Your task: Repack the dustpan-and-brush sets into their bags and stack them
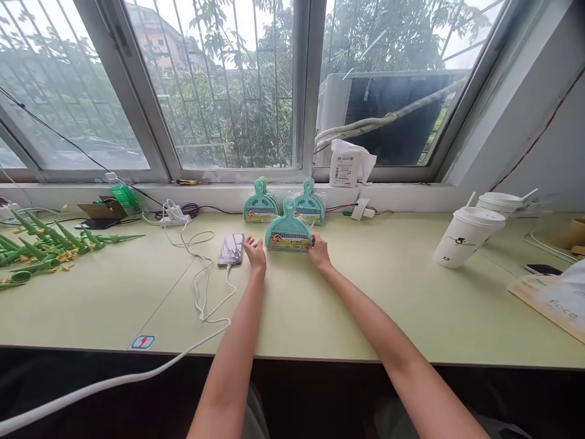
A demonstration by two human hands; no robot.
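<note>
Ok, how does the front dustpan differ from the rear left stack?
The front dustpan stands nearer the desk's front edge; the rear left stack is farther back, by the window wall.
The front dustpan has the right hand at its right corner; no hand touches the rear left stack.
The front dustpan shows one handle; the rear left stack shows several, layered.
Both are teal, handles up, with a printed label low down.

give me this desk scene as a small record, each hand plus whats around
right hand: touching the right edge of the front teal pack
left hand: open, near the pack's left edge, contact unclear
behind pack: similar teal packs in two groups
left of hands: phone with white cable plugged in
far left: green cone-shaped pieces
right side: white lidded cups, two
</note>
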